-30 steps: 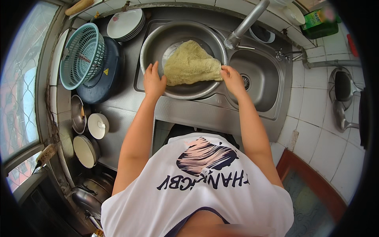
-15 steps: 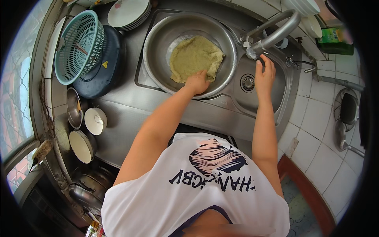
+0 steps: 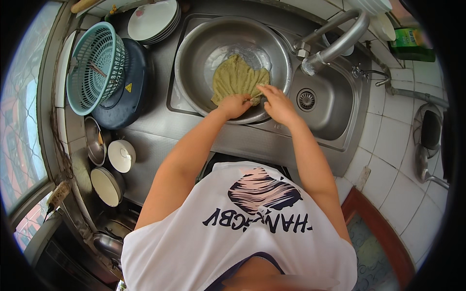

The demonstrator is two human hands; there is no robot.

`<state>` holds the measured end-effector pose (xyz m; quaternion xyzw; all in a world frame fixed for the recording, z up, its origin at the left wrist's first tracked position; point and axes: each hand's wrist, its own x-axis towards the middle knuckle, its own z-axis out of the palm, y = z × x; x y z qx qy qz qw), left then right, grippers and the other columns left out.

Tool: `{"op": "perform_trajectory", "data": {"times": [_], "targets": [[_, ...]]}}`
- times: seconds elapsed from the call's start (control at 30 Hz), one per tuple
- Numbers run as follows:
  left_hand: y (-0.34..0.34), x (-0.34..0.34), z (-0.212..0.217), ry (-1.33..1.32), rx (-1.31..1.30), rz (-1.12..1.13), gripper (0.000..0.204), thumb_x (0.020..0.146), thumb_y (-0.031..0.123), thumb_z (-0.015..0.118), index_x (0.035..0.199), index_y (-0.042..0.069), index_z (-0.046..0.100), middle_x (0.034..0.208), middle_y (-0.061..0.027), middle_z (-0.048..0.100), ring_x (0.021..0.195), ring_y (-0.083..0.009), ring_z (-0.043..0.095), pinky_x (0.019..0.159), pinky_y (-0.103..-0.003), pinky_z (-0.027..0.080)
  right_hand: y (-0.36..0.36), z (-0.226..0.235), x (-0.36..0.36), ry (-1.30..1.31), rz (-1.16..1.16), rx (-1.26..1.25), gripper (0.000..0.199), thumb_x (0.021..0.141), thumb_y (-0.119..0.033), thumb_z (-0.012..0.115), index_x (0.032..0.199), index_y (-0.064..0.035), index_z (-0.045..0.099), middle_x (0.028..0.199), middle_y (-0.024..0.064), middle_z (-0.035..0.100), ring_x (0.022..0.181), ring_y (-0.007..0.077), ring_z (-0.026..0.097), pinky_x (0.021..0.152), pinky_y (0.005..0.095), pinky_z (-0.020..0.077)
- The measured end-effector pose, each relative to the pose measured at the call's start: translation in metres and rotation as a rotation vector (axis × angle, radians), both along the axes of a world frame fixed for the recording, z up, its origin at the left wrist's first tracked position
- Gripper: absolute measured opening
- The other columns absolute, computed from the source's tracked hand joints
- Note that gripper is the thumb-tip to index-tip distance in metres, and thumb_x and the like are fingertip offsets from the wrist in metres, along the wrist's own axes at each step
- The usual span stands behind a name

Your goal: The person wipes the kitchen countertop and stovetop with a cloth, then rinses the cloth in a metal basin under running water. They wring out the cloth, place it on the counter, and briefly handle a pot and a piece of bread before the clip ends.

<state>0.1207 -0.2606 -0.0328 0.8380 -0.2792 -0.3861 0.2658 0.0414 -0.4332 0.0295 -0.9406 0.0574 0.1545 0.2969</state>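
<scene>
An olive-green cloth (image 3: 238,80) lies bunched in a large steel basin (image 3: 191,72), its near edge gathered toward me. My left hand (image 3: 234,106) grips that near edge with curled fingers. Beside it, my right hand (image 3: 280,105) reaches over the basin's near rim, and its fingertips pinch the right corner of the cloth. Part of the gathered edge is hidden behind my fingers. Wet, shiny patches show on the basin's bottom beyond the cloth.
A bent metal faucet (image 3: 335,46) stands over the small sink bowl (image 3: 325,119) at the right. Left of the basin are stacked plates (image 3: 150,22), a blue basket (image 3: 92,68) and a white bowl (image 3: 121,156). A green bottle (image 3: 412,46) stands at the far right.
My right hand has moved from under the faucet down-left to the cloth and taken hold of it. The cloth, spread flatter before, is now gathered and drawn nearer.
</scene>
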Motion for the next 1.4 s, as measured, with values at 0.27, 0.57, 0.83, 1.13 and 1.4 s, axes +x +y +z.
{"op": "perform_trajectory", "data": {"times": [0.27,0.57,0.83,1.13,1.4], "targets": [[0.008,0.03,0.069,-0.239,-0.022,0.063,0.031,0.081,0.032,0.06,0.103,0.01,0.06,0.083,-0.0097,0.062,0.082,-0.029,0.061,0.073,-0.038,0.046,0.008,0.012,0.031,-0.202,-0.311,0.146,0.017,0.08,-0.014,0.054,0.097,-0.0109,0.056,0.099,0.0115,0.061,0.081,0.0284,0.061,0.07,0.038,0.0481],[0.032,0.067,0.098,-0.786,-0.402,0.489,0.011,0.082,0.019,0.058,0.084,0.01,0.063,0.086,-0.0067,0.059,0.083,-0.0267,0.057,0.071,-0.038,0.046,-0.019,0.038,0.055,-0.731,-0.469,0.594,0.017,0.082,0.0,0.051,0.099,-0.002,0.054,0.103,0.0084,0.064,0.076,0.0137,0.06,0.071,0.0258,0.0465],[0.027,0.047,0.031,-0.779,-0.095,0.199,0.01,0.077,0.017,0.06,0.084,0.011,0.065,0.091,-0.0057,0.061,0.088,-0.0253,0.057,0.077,-0.038,0.045,0.004,-0.024,0.043,-0.277,-0.317,-0.082,0.032,0.083,-0.005,0.044,0.109,-0.0148,0.059,0.098,0.01,0.065,0.091,0.03,0.058,0.078,0.0397,0.0472],[0.007,0.006,-0.017,-0.467,0.468,-0.205,0.031,0.079,0.022,0.056,0.11,0.017,0.058,0.113,-0.0052,0.057,0.11,-0.0238,0.051,0.091,-0.04,0.039,0.039,-0.066,0.031,0.279,0.102,-0.494,0.029,0.085,-0.015,0.045,0.108,-0.0145,0.063,0.112,0.007,0.059,0.114,0.0256,0.045,0.105,0.0523,0.0189],[0.038,0.055,0.009,-0.354,0.154,0.286,0.026,0.083,0.024,0.047,0.1,0.01,0.062,0.096,-0.0149,0.065,0.091,-0.033,0.061,0.08,-0.043,0.047,-0.007,-0.024,0.038,-0.093,-0.254,-0.083,0.023,0.086,-0.028,0.051,0.092,-0.0098,0.064,0.09,0.0128,0.064,0.093,0.0303,0.057,0.081,0.0419,0.0433]]}}
